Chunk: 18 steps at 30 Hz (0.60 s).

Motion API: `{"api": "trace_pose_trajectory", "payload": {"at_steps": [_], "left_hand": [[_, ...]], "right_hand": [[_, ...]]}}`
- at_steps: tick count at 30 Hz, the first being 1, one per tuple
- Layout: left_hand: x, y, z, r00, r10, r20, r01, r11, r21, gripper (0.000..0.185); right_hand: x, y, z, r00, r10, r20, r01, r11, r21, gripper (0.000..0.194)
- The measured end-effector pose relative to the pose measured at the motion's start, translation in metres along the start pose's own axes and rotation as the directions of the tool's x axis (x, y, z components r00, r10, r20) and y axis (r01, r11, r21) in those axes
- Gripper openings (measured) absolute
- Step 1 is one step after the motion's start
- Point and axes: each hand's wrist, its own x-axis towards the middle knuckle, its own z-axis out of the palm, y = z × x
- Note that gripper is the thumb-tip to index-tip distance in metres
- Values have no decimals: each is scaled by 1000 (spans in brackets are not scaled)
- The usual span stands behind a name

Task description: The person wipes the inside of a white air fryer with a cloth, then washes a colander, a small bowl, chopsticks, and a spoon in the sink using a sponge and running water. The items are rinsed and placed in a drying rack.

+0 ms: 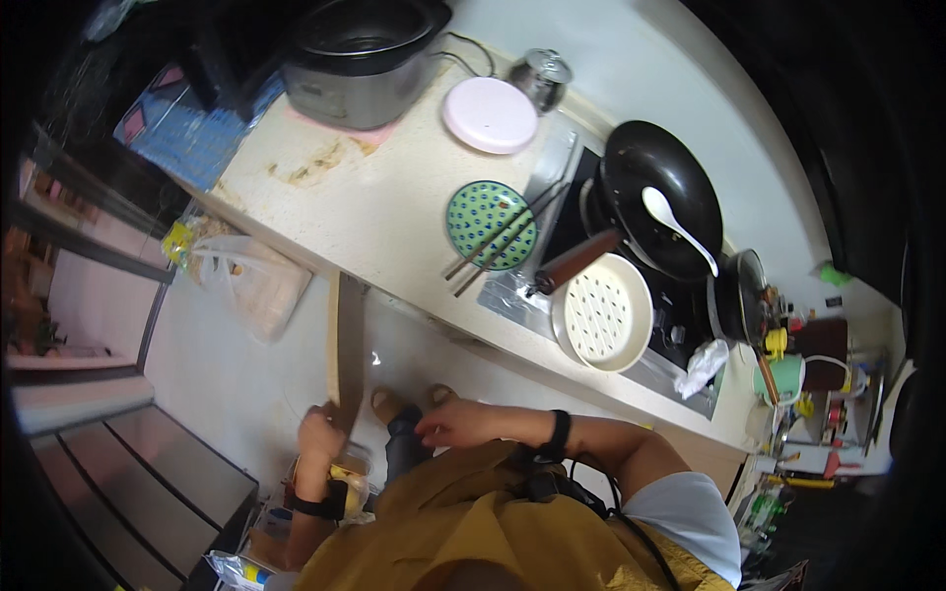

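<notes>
My left hand [321, 434] is closed on the near edge of a pale wooden cabinet door [346, 347], which stands swung out from the counter. My right hand [462, 423] hovers in front of my apron [473, 532], with its fingers loosely apart and nothing in them. On the countertop [369, 207] beyond, a green patterned plate [480, 214] has a pair of chopsticks [491, 247] lying across it. A cream perforated steamer basket [606, 314] sits at the stove's front edge, under the wooden handle [580, 258] of a black wok. The cabinet's inside is hidden from view.
A white spoon [676, 225] rests in the black wok [650, 170]. Farther left are a pink round lid [491, 116], a metal pot [542, 74] and a grey slow cooker [355, 81]. A plastic bag [255, 284] lies on the floor beyond the door.
</notes>
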Motion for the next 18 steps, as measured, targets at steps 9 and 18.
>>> {"api": "trace_pose_trajectory", "payload": {"at_steps": [9, 18], "left_hand": [[50, 102, 103, 775, 394, 494, 23, 763, -646, 71], [91, 191, 153, 805, 197, 560, 395, 525, -753, 49]], "right_hand": [[-199, 6, -55, 719, 207, -664, 212, 844, 493, 26], [-375, 73, -26, 287, 416, -863, 324, 805, 496, 26]]}}
